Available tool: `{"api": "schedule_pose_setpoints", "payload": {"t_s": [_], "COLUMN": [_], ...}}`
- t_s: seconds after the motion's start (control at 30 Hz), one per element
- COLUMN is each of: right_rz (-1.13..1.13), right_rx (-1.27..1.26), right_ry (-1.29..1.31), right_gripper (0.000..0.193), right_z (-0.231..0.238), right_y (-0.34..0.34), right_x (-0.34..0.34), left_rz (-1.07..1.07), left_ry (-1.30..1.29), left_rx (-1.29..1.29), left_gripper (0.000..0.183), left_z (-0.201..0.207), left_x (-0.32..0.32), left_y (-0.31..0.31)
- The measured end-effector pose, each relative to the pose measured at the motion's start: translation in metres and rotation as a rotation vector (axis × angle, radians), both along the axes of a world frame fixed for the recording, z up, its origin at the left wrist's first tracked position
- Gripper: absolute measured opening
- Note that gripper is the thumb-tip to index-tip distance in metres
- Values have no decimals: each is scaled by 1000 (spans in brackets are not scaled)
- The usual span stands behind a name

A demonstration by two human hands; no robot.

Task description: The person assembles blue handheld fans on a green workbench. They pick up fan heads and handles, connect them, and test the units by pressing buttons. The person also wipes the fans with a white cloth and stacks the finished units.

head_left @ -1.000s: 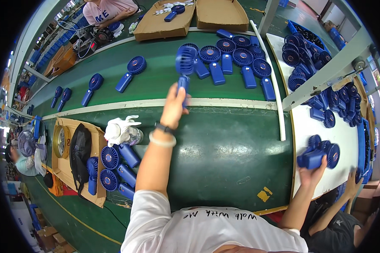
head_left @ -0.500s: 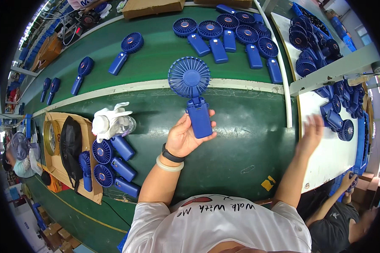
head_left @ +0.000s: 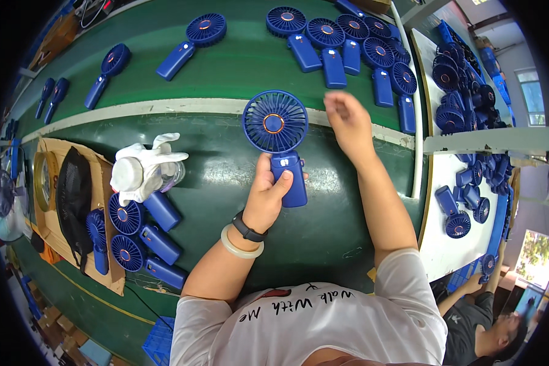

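My left hand (head_left: 268, 195) is closed around the handle of a blue handheld fan (head_left: 296, 189). The fan stands upright over the green bench, its round grille with a copper-coloured centre ring facing me. My thumb lies across the front of the handle, below a small light patch. To the right of the grille, my right hand (head_left: 349, 125) is raised with loosely curled, slightly blurred fingers and nothing in them. Beyond it, a cluster of similar fans (head_left: 333, 68) lies on the green conveyor belt.
At left are a bottle draped with a white glove (head_left: 143, 168), several fans (head_left: 158, 241) and a cardboard tray (head_left: 113, 268) holding a black pouch. A white board (head_left: 436, 256) with piled fans is at right, by a white pipe (head_left: 416, 165). A co-worker (head_left: 476, 323) sits lower right.
The fan in my left hand has turned, so its ringed front shows instead of its plain back. My right hand has moved left from the white board. A fan now shows where that hand was.
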State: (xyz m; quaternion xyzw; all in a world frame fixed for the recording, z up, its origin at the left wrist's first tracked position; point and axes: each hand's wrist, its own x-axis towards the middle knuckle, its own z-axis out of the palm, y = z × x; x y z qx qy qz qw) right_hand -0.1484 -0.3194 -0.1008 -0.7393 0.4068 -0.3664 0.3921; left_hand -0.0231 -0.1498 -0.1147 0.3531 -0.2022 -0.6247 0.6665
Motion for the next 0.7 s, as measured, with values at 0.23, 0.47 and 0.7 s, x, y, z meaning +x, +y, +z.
{"api": "schedule_pose_setpoints", "payload": {"t_s": [0.23,0.47,0.7], "right_rz": [-118,-226,228], "right_rx": [-622,-552,653], "right_ry": [648,865,-535], "right_gripper": [44,56,58], "right_z": [-4,-16,-6], "right_y": [-71,-80,-19], "right_x": [82,106,50], "left_rz": [50,19,68], "left_ry": [14,82,27], "left_rx": [-77,-39,-48], "left_gripper": [50,45,43], "left_z": [1,2,3], "left_x": [2,4,0], "left_y": [1,1,0]}}
